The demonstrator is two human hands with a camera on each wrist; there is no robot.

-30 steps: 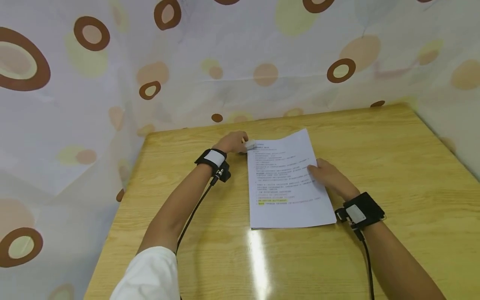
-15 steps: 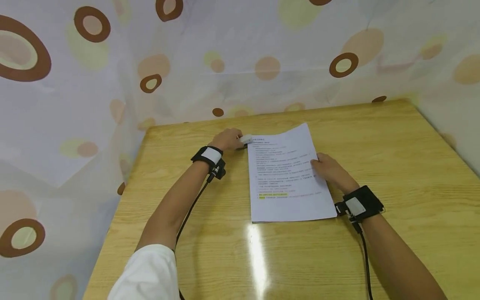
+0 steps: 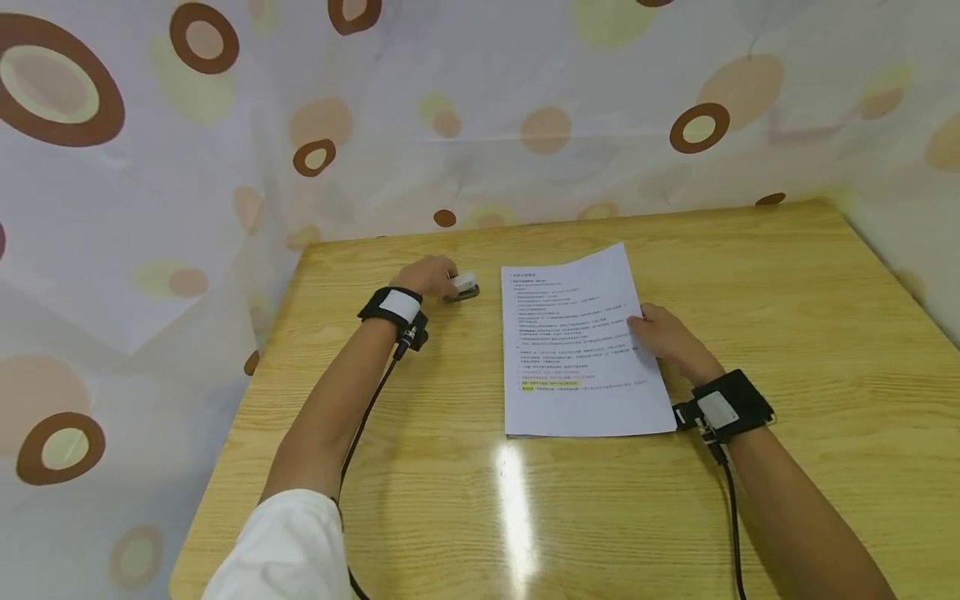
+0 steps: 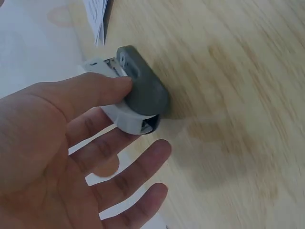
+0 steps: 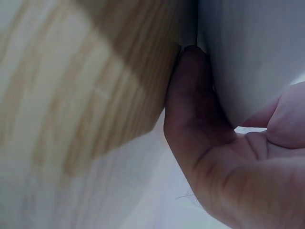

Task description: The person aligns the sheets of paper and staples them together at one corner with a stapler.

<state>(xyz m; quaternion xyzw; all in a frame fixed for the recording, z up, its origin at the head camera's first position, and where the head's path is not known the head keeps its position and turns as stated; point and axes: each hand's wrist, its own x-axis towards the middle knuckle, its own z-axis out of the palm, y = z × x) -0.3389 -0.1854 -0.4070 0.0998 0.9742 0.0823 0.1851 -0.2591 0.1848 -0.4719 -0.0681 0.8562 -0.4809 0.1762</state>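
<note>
A small white and grey stapler (image 4: 145, 88) is pinched between the thumb and fingers of my left hand (image 3: 425, 277), at the back left of the table. In the left wrist view the thumb lies on its grey base, and the two lowest fingers stay off it. To the right is a stack of printed paper sheets (image 3: 570, 358) with two yellow-highlighted lines. My right hand (image 3: 667, 337) grips its right edge, thumb on top. The right wrist view shows the fingers under the sheets (image 5: 248, 57), between paper and table.
The wooden table (image 3: 435, 517) reaches to a patterned cloth backdrop (image 3: 480, 100) behind and at the left. Each forearm wears a black wrist strap (image 3: 731, 408) with a camera and a cable (image 3: 735, 517).
My left hand has moved left with the stapler, from the top left corner of the sheets to a spot apart from them. The right hand keeps its grip on the sheets.
</note>
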